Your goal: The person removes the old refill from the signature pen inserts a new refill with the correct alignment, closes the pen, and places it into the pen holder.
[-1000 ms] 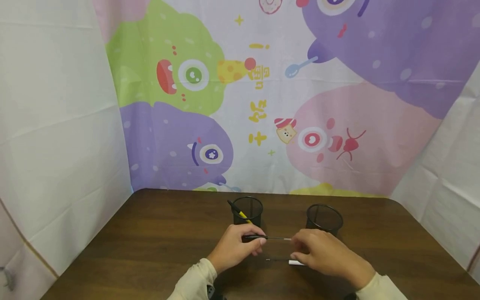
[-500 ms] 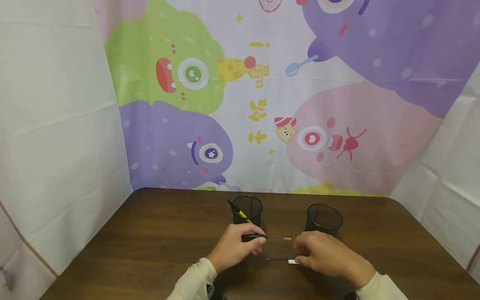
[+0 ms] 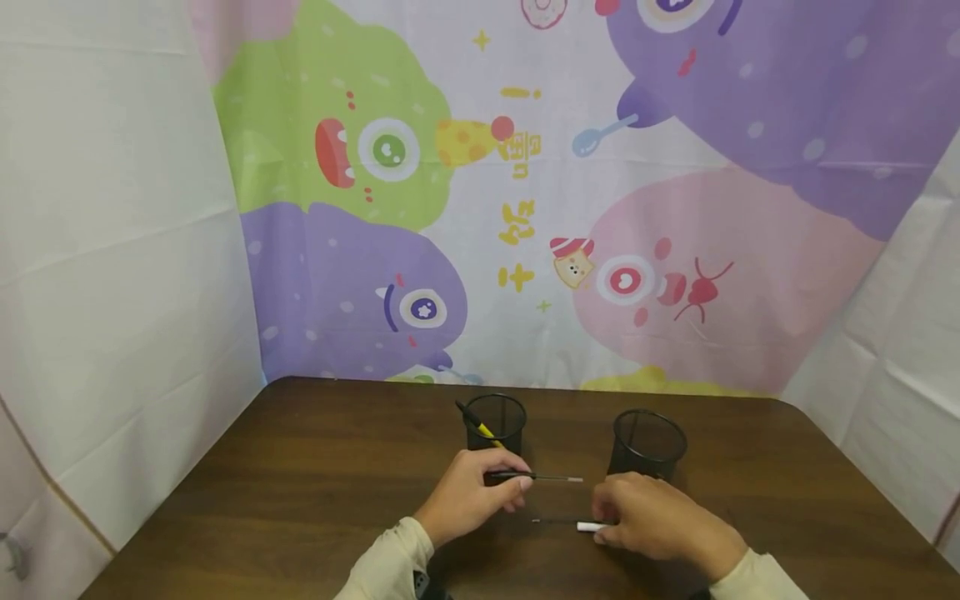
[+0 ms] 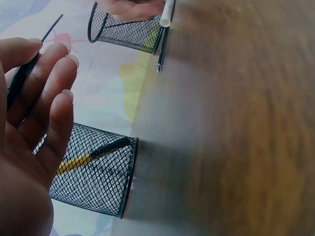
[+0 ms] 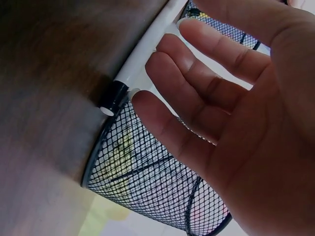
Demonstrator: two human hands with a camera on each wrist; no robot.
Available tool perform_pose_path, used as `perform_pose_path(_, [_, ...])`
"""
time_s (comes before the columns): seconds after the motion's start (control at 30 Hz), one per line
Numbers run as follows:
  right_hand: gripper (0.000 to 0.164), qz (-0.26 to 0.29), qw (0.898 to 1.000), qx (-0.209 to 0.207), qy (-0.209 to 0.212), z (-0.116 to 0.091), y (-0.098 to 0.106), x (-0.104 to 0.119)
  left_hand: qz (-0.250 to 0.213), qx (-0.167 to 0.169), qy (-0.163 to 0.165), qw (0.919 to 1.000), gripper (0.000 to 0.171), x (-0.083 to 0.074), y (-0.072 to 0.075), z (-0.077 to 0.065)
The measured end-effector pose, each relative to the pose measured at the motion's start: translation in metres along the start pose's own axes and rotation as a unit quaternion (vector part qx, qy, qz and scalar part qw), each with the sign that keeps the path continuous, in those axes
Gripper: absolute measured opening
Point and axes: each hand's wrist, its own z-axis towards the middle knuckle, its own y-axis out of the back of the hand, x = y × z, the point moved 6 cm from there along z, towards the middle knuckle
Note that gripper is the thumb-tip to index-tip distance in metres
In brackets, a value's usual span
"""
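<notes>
My left hand (image 3: 480, 492) pinches a slim black pen-like stick (image 4: 22, 78) between thumb and fingers; a thin rod with a pale tip juts from it to the right. My right hand (image 3: 660, 517) is low over the table, fingers loosely bent beside a white pen barrel (image 5: 147, 44) with a black end. The hand covers part of the barrel in the head view. A thin dark pen refill (image 4: 161, 54) with a metal point lies in line with the barrel, pointing left.
A black mesh cup (image 3: 495, 417) behind my left hand holds a yellow and black pen (image 3: 480, 423). Another mesh cup (image 3: 649, 437) stands just behind my right hand. The brown table (image 3: 337, 467) meets a printed cloth (image 3: 517, 333) at the back.
My right hand has drawn slightly back toward me and to the right, with its fingers lower by the white pen barrel. The left hand keeps its grip and place.
</notes>
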Motion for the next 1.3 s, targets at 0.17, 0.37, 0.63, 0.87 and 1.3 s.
perform_pose_path(0.17, [0.018,0.001,1.0,0.01,0.001,-0.001,-0.0021,0.0006,0.0,0.003,0.002,1.0,0.008,0.0002,-0.0007,-0.0002])
perform_pose_path(0.37, [0.018,0.002,1.0,0.016,0.002,-0.0013,-0.0036,0.0009,-0.003,0.004,0.001,1.0,0.008,0.0005,-0.0007,-0.0003])
perform_pose_path(0.63, [0.017,-0.009,1.0,0.019,0.008,-0.0015,-0.0058,-0.0006,-0.003,0.005,0.001,1.0,0.008,-0.001,-0.0007,-0.001])
perform_pose_path(0.87, [0.017,-0.01,1.0,0.011,0.021,-0.0003,-0.0061,-0.0004,-0.007,0.009,-0.003,0.9999,0.008,-0.0018,-0.0004,-0.0012])
perform_pose_path(1.3, [0.019,-0.015,1.0,0.012,0.024,-0.0005,-0.0069,0.001,0.007,0.005,0.0,1.0,0.008,-0.0021,0.0001,-0.001])
